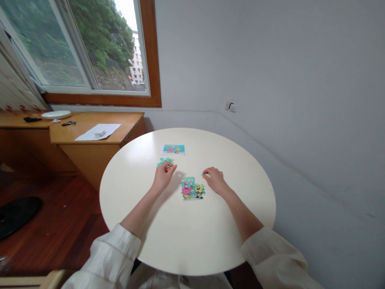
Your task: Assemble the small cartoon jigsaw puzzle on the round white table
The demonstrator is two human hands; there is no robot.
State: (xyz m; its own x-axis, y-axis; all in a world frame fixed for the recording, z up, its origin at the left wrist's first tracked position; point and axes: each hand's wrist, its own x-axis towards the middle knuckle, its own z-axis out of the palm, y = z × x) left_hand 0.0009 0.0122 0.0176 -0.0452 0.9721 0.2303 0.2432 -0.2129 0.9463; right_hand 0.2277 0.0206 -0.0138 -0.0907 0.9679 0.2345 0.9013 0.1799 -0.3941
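Note:
A partly joined jigsaw puzzle (189,192) with pink, yellow and teal cartoon figures lies flat between my hands. My right hand (215,180) is just right of its upper edge, fingertips pinched on a small teal puzzle piece (203,174). My left hand (164,175) hovers up and left of the puzzle, thumb and fingers drawn together; whether something is between them cannot be made out. Right behind it lies a small heap of loose teal puzzle pieces (162,161), partly hidden by the fingers. Farther back rests a picture card (173,149) with similar figures.
Everything lies on a round cream table (192,241). Beyond its left side stands a wooden desk (132,124) with a paper sheet (87,135), a small white box (100,133) and a white plate (56,114). A wall (315,120) borders the right side.

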